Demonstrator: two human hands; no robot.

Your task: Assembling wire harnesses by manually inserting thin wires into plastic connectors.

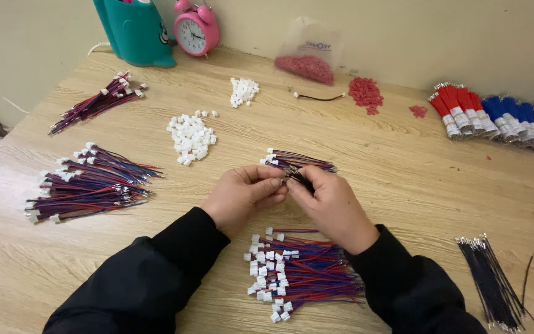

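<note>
My left hand (244, 192) and my right hand (330, 206) meet over the middle of the wooden table (403, 185). Between their fingertips they pinch a small wire piece with a white connector (289, 175); its details are too small to make out. Just beyond the fingers lies a small bundle of red and blue wires with white plugs (298, 160). Below my wrists sits a larger pile of the same wired connectors (298, 272). Both arms wear black sleeves.
Two more piles of wired connectors lie at the left (91, 182) (97, 102). Loose white housings (191, 137) (243, 90), red bits (366, 93), a bag of red parts (307, 59), taped wire bundles (502, 120), black wires (492, 278), a pink clock (196, 28) and a teal holder (137, 31) surround them.
</note>
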